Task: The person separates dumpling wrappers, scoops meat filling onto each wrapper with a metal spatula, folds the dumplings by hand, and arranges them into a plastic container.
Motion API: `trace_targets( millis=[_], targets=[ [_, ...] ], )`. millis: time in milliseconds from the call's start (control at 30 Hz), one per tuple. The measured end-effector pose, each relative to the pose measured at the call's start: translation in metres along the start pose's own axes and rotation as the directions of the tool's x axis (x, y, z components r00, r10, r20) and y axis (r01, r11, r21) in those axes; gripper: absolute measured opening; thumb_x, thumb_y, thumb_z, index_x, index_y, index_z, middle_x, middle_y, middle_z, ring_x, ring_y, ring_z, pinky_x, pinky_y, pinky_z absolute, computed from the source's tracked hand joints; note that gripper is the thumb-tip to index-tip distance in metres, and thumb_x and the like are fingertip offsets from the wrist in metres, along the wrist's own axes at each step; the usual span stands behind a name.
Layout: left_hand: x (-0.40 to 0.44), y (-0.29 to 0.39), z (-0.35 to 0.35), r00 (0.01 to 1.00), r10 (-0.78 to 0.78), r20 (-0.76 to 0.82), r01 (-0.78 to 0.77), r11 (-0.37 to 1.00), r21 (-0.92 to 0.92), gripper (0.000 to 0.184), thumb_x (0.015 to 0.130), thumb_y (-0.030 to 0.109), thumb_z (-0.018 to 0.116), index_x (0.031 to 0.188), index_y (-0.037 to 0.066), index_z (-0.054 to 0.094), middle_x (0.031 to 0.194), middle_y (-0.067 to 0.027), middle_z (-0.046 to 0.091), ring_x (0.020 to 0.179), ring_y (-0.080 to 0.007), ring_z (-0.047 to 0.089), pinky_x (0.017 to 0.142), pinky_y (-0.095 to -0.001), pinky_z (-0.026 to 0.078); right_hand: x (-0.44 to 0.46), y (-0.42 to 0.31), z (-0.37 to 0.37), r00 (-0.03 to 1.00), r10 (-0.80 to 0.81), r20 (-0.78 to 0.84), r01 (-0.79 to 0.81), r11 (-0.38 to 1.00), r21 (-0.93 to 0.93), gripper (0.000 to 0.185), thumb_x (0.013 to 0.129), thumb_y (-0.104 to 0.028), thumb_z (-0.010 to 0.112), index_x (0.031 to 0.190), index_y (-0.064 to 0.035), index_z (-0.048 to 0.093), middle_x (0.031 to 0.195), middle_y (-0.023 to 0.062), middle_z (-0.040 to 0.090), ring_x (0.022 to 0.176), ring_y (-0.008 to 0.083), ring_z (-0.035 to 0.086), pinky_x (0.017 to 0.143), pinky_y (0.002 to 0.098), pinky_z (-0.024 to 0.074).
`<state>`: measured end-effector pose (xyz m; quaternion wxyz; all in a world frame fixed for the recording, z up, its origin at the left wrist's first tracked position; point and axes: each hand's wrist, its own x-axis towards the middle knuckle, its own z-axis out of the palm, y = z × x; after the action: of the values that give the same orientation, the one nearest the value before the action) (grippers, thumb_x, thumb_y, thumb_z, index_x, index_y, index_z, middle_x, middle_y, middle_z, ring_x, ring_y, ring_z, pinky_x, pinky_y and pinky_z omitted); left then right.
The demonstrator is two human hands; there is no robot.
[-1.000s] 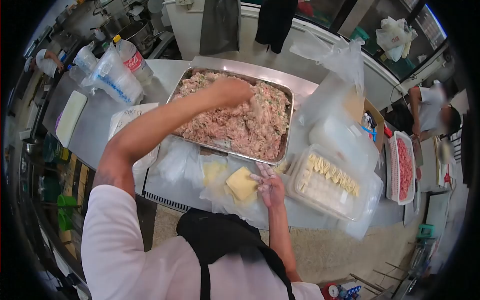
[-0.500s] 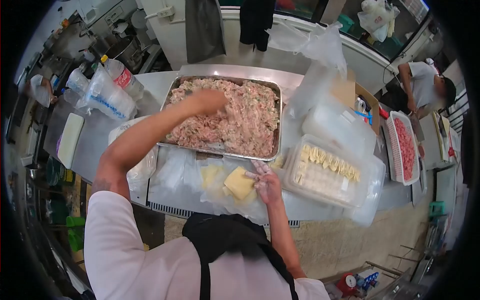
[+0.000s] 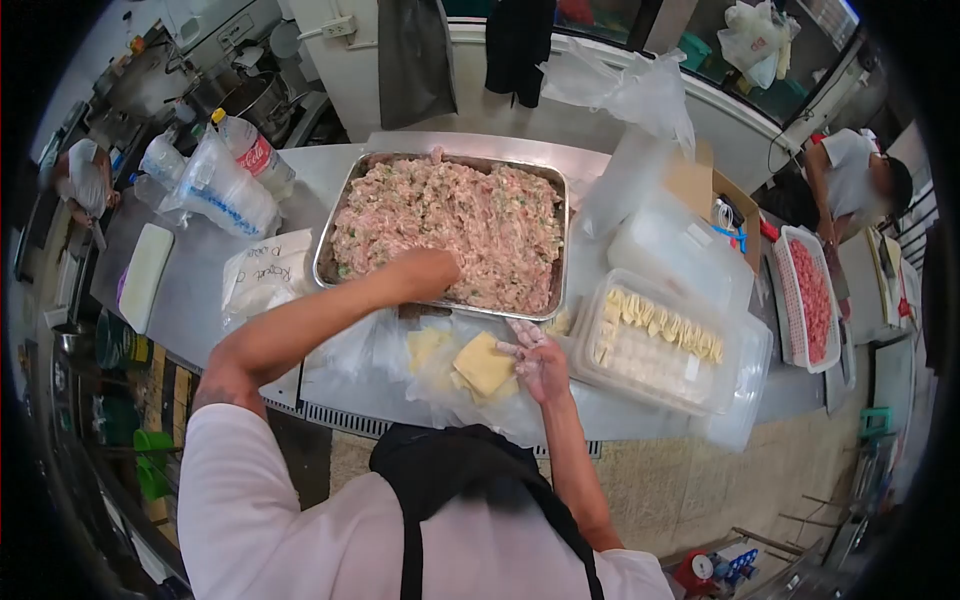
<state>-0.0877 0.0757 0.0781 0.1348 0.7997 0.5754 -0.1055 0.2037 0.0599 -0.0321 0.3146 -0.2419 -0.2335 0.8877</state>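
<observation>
My left hand [image 3: 425, 275] is closed over the near side of the metal tray [image 3: 566, 230], low against the minced meat mix [image 3: 470, 210]. Its fingertips are hidden, and what it grips cannot be made out. Just below the tray's near right corner is my right hand [image 3: 540, 367], palm up with floury fingers spread. Its fingers lie beside a small stack of yellow square wrappers [image 3: 486, 364] on clear plastic. A paler wrapper [image 3: 428, 345] lies left of the stack. To the right, a clear container [image 3: 655, 370] shows a row of folded pale pieces [image 3: 660, 325].
At the left are a paper bag [image 3: 268, 270], wrapped cups [image 3: 225, 200], a bottle [image 3: 255, 150] and a white block [image 3: 146, 275]. Clear lids [image 3: 685, 250], a cardboard box [image 3: 735, 200] and a basket of red meat [image 3: 810, 300] stand right. Another person [image 3: 850, 175] works beyond the basket.
My left hand has moved from the upper part of the tray down to its near side, across the meat. My right hand stays beside the wrappers. The view has shifted.
</observation>
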Motion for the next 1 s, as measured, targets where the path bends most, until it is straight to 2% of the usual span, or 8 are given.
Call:
trace_targets(
  millis=[67,200,400,500,600,800,933,1000],
  targets=[
    [-0.005,-0.022,-0.029,0.984,-0.152,0.097,0.152,0.988,0.005,0.019,0.081,0.01,0.062,0.096,0.0,0.071,0.092,-0.022,0.07,0.091,-0.0385,0.07,0.077,-0.0495,0.057,0.0,-0.001,-0.003,1.0,0.007,0.023,-0.007,1.0,0.007,0.076,0.078,-0.004,0.05,0.151,0.0039,0.028,0.161,0.0154,0.029,0.114,0.0327,0.066,0.056,0.0198,0.0506],
    [0.001,-0.083,-0.064,0.93,-0.296,-0.219,0.32,0.943,0.086,0.021,0.083,0.009,0.062,0.1,0.002,0.072,0.099,-0.0209,0.07,0.097,-0.0379,0.069,0.077,-0.0495,0.057,-0.002,0.003,-0.004,0.999,0.001,0.039,-0.004,0.996,0.084,0.076,0.078,-0.004,0.051,0.15,0.0034,0.029,0.159,0.0143,0.032,0.113,0.033,0.066,0.055,0.0216,0.0523],
    [0.016,-0.058,0.036,0.927,-0.138,-0.349,0.144,0.99,-0.008,0.016,0.08,0.007,0.058,0.086,0.001,0.071,0.087,-0.0234,0.068,0.084,-0.0399,0.068,0.072,-0.0505,0.055,0.003,-0.002,0.002,1.0,0.003,0.024,-0.005,0.996,0.094,0.072,0.079,-0.003,0.05,0.148,0.0047,0.03,0.156,0.0157,0.036,0.112,0.0336,0.066,0.054,0.0238,0.0534],
    [-0.008,-0.011,0.039,0.954,-0.101,-0.281,0.094,0.995,-0.037,0.014,0.081,0.01,0.058,0.078,0.002,0.068,0.085,-0.0191,0.069,0.08,-0.036,0.069,0.071,-0.0472,0.056,0.001,-0.002,-0.002,1.0,0.021,0.004,-0.021,0.997,0.081,0.073,0.079,-0.004,0.05,0.148,0.0051,0.03,0.157,0.0165,0.034,0.111,0.0337,0.066,0.056,0.0237,0.0528],
    [-0.025,0.015,-0.003,0.984,-0.159,0.085,0.162,0.987,-0.021,0.016,0.081,0.01,0.06,0.09,0.0,0.069,0.094,-0.0205,0.07,0.091,-0.0372,0.07,0.078,-0.0467,0.057,-0.003,-0.005,-0.001,0.999,0.03,0.03,-0.032,0.997,0.066,0.073,0.079,-0.005,0.05,0.148,0.0052,0.03,0.158,0.0167,0.034,0.111,0.0334,0.067,0.058,0.0238,0.0526],
    [-0.018,-0.07,-0.064,0.926,-0.281,-0.252,0.317,0.941,0.116,0.015,0.082,0.012,0.063,0.088,0.001,0.071,0.098,-0.0228,0.07,0.091,-0.0405,0.069,0.076,-0.0501,0.057,0.001,-0.003,-0.008,0.998,0.034,0.055,-0.038,0.996,0.079,0.071,0.079,-0.007,0.051,0.147,0.0045,0.033,0.156,0.0166,0.038,0.111,0.0317,0.067,0.06,0.0245,0.0535],
    [0.015,-0.078,0.041,0.91,-0.293,-0.292,0.305,0.952,-0.003,0.018,0.084,0.014,0.06,0.082,0.0,0.071,0.088,-0.0211,0.07,0.085,-0.0417,0.07,0.073,-0.0502,0.056,0.004,-0.003,-0.01,0.998,0.025,0.061,-0.03,0.996,0.084,0.071,0.08,-0.009,0.051,0.147,0.0048,0.033,0.156,0.0167,0.039,0.113,0.0313,0.066,0.06,0.0248,0.0533],
    [-0.002,-0.012,0.017,0.948,-0.297,-0.114,0.292,0.955,-0.054,0.018,0.08,0.013,0.062,0.083,-0.003,0.07,0.094,-0.0251,0.069,0.091,-0.0418,0.069,0.078,-0.0502,0.056,0.006,-0.003,-0.01,0.999,0.012,0.043,-0.015,0.996,0.087,0.072,0.08,-0.009,0.051,0.148,0.0044,0.033,0.156,0.0168,0.038,0.114,0.0315,0.065,0.061,0.025,0.0535]
  ],
)
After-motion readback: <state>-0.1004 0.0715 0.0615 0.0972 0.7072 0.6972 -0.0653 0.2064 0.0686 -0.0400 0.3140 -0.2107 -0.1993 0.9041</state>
